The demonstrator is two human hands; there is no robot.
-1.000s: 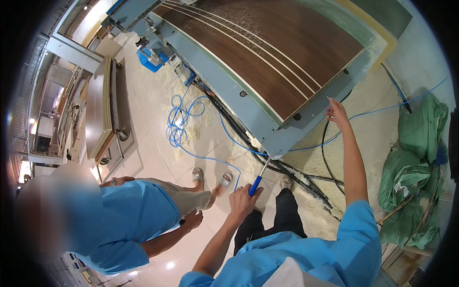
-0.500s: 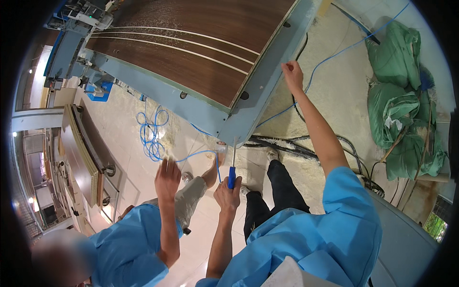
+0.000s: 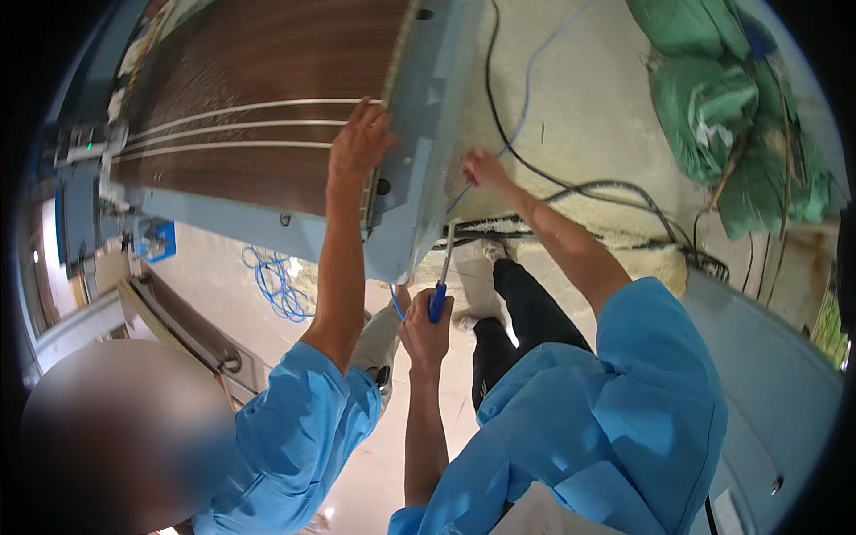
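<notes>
Blue plastic forms the handle of a screwdriver (image 3: 438, 299), which is gripped in the closed left hand (image 3: 426, 328) of the person wearing the camera. The handle is wrapped by the fingers, and the metal shaft is pointed upward toward the lower corner of a grey-blue metal machine frame (image 3: 412, 192). The left forearm is raised almost vertically from the lower edge of the view.

The right hand (image 3: 482, 168) is extended forward on a straightened arm and is held against the side face of the same frame, beside a thin blue cable (image 3: 526, 89). Whether anything is pinched between its fingers cannot be told.

A third hand, the co-worker's hand (image 3: 358, 143), is laid flat with spread fingers on the edge where the frame meets a dark brown wood-grain panel (image 3: 259, 107). Three pale lines are seen running along the panel. The co-worker's arm is covered by a blue short sleeve (image 3: 294, 437), as is the wearer's.

Two dark-trousered legs of the wearer are seen below the frame. One coil of blue cable (image 3: 276, 285) lies on the pale floor (image 3: 588, 98) left of them. Black cables (image 3: 615, 192) are trailed across the floor to the right. Green sacks (image 3: 731, 116), filled and heaped together, are stacked at the upper right; their contents are not visible.
</notes>
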